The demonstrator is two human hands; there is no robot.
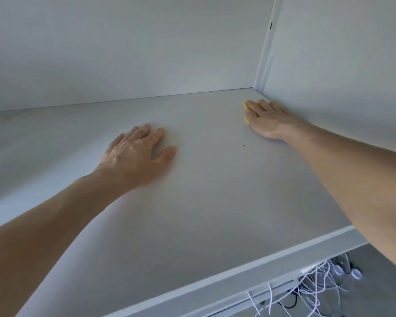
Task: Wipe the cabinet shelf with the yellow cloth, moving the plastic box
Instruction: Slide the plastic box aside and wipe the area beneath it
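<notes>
Close head view down onto shelf (215,191)

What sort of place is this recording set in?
Probably inside a white cabinet: a flat shelf meets a back wall and a side panel. White cords hang below the shelf edge. The room itself cannot be told.

A tangle of white cords (316,287) hung at the lower right of the frame, beneath the front edge. A thin black cable (289,304) looped just left of them. Two round white fittings (354,273) sat at the far lower right, beside a grey metal bracket (344,261).
</notes>
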